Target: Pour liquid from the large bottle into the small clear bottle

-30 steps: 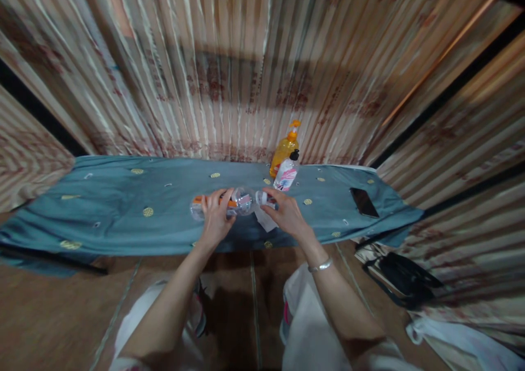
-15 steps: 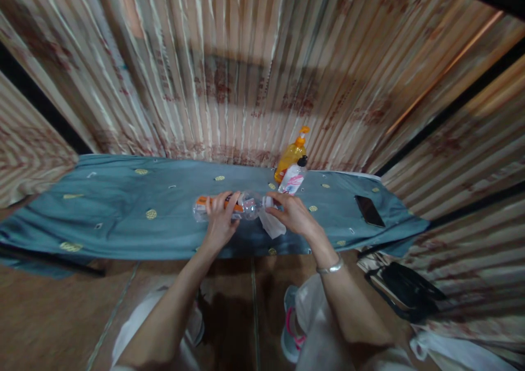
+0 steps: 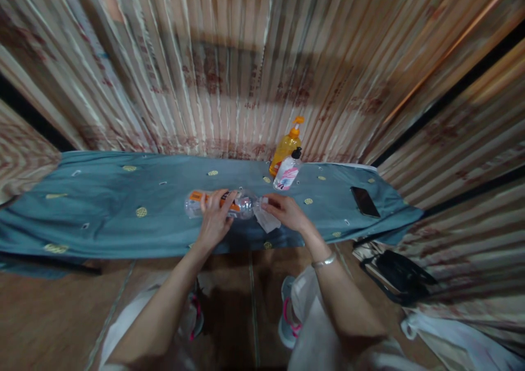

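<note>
A clear plastic bottle [image 3: 245, 206] with an orange label lies on its side on the blue patterned cloth [image 3: 110, 196], its neck pointing right. My left hand [image 3: 215, 218] is wrapped over the label from above, fingers spread along the bottle's body. At the neck end, the fingers and thumb of my right hand [image 3: 287, 211] close on the whitish cap [image 3: 264, 200]. A white tissue [image 3: 267, 219] hangs or lies just below the neck, partly under my right fingers. Whether those fingers also pinch the tissue is unclear.
Behind my right hand stand a yellow pump bottle [image 3: 284, 151] and a white-and-pink bottle with a black pump [image 3: 287, 172]. A dark phone [image 3: 365, 201] lies farther right. Striped curtains [image 3: 229, 70] hang behind; a black bag [image 3: 404, 272] rests on the floor at right.
The whole view has shifted slightly, moving everything a little left and up. Both hands stay on the bottle, the right one still at its neck end.
</note>
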{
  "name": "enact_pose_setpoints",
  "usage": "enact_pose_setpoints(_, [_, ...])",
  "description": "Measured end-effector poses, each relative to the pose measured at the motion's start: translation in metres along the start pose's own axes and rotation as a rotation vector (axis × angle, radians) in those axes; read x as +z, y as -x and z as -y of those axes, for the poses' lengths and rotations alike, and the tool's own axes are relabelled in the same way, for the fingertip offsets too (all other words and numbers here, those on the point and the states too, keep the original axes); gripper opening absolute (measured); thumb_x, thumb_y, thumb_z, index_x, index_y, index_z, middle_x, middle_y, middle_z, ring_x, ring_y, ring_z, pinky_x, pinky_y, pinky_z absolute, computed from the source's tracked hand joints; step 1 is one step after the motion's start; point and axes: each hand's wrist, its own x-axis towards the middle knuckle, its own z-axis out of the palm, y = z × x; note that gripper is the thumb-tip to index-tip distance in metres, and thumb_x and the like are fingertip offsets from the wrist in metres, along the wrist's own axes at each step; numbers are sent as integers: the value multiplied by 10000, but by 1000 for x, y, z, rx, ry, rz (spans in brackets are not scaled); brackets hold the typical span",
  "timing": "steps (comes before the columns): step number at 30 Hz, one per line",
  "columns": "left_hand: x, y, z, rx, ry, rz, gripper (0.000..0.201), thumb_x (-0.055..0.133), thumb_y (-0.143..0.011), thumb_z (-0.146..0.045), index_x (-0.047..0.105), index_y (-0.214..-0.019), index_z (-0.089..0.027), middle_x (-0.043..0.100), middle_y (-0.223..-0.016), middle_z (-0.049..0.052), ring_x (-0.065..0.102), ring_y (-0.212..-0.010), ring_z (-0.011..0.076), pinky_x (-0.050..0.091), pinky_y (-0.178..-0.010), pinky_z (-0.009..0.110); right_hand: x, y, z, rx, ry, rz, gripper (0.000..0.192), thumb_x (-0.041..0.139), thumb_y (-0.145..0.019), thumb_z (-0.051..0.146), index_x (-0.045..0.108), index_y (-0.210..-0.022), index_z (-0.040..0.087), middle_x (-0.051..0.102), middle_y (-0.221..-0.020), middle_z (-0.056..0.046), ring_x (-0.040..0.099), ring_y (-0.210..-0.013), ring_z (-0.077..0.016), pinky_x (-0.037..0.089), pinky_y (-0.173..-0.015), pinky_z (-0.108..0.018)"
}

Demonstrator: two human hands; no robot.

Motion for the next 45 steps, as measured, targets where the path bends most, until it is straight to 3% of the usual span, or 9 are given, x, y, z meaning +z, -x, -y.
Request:
enact_pose_setpoints(4, [1,-2,1,4,1,5,629,565,-842,-198,480,-1464,-224,531,-1427,160,473,-1350,363,181,-1207,626,2,2,-14,-25,-182,-52,378,711,-818,305,693,-1180,198,761,-992,-33,708,-902,-198,540,-849,-317])
enact_pose_setpoints(8, [2,-3,3,7,1,2,644,563,-836,-197,459,-1472,-226,530,-1429,160,474,-1351,360,186,-1206,625,2,5,-21,-25,-190,-94,417,738,-797,294,707,-1207,221,770,-1050,-45,716,-954,-218,555,-912,-367])
enact_pose_setpoints(22, [6,-5,-2,12,12,10,629,543,-844,-188,470,-1467,-218,525,-1430,163,471,-1353,355,162,-1211,625,0,7,-7,0,-71,-87,433,724,-849,255,693,-1278,209,780,-1110,-62,728,-974,-225,554,-907,-359])
enact_pose_setpoints(33, [5,-5,-5,-10,19,39,638,552,-841,-209,467,-1473,-227,523,-1433,165,458,-1362,363,170,-1209,620,-3,7,4,-8,123,-16,343,599,-965,330,649,-1273,188,727,-856,-27,666,-790,-186,454,-727,-272])
enact_pose_setpoints(38, [5,-3,-6,-17,20,46,642,566,-826,-194,483,-1463,-215,523,-1430,172,456,-1366,369,168,-1207,626,-3,2,8,29,193,36,271,498,-1024,370,681,-1094,184,677,-755,-21,615,-691,-168,360,-634,-256])
enact_pose_setpoints(41, [5,-3,-5,-20,19,47,648,569,-815,-181,488,-1458,-203,522,-1432,179,460,-1363,365,177,-1205,621,-2,1,8,54,175,47,321,445,-1044,392,689,-1010,186,687,-765,-35,632,-719,-177,368,-648,-261])
enact_pose_setpoints(45, [4,-5,-5,-31,20,43,656,572,-808,-184,485,-1458,-198,527,-1426,187,470,-1352,367,192,-1195,626,0,1,3,23,82,-7,298,545,-992,375,681,-1172,181,713,-819,-27,654,-749,-180,451,-712,-275])
